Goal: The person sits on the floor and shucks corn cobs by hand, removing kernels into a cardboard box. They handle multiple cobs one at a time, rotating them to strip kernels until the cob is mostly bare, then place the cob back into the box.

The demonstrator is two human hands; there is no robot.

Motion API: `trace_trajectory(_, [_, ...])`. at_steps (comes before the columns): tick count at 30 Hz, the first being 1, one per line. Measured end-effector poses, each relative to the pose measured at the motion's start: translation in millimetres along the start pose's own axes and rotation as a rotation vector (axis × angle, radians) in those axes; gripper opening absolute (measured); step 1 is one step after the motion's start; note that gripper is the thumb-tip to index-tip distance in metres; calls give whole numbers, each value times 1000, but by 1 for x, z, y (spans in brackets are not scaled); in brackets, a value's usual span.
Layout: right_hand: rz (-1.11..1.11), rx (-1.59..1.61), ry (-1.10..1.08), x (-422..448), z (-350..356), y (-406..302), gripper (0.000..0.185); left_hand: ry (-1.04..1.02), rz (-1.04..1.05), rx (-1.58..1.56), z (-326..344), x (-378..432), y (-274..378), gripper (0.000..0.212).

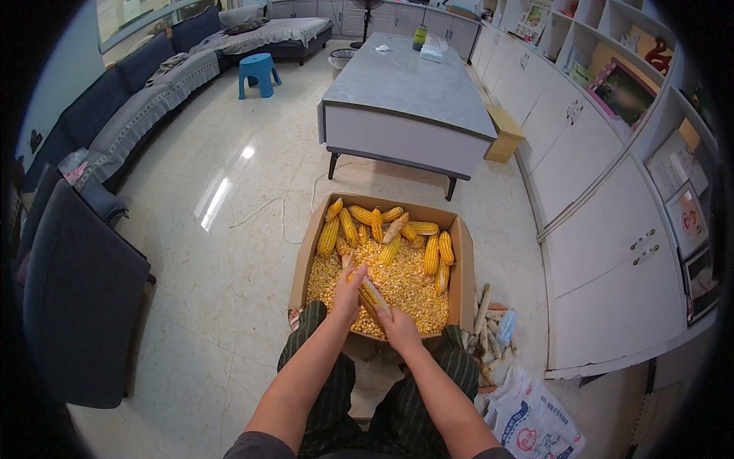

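Both my hands hold one partly shelled ear of corn (373, 299) over an open cardboard box (465, 269). My left hand (347, 295) grips its far end, while my right hand (402, 333) has hold of the near end. Yellow kernels remain along the ear's left side, and a pale bare strip runs along its right. Loose corn kernels (413, 292) cover the bottom of the box. Whole ears of corn (431, 255) lie along its far and right sides, with a mostly bare cob (395, 228) among them. My fingertips are partly hidden.
Stripped cobs (484, 330) lie on the floor right of the box, near a printed white sack (530, 416). Beyond the box stands a grey table (401, 80). White cabinets (608, 275) line the right; a dark chair (86, 287) and a blue stool (259, 72) are leftward.
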State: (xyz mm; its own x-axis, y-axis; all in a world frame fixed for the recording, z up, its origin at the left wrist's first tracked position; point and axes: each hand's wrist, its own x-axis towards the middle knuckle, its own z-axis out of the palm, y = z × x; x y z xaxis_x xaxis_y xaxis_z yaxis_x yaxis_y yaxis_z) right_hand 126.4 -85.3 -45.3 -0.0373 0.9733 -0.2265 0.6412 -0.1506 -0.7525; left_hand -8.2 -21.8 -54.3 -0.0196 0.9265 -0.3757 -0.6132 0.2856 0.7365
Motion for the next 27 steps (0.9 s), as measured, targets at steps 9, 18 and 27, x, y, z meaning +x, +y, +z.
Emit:
trace_trajectory(9, [-29,-34,37,-2,-1,-4,61,-84,-37,-76,-12,11,-7,18])
trace_trajectory(18, [27,62,54,0,1,3,60,-120,10,85,-3,-3,-2,32])
trace_trajectory(27, [49,68,39,2,4,4,60,-34,-37,40,0,-1,-4,39])
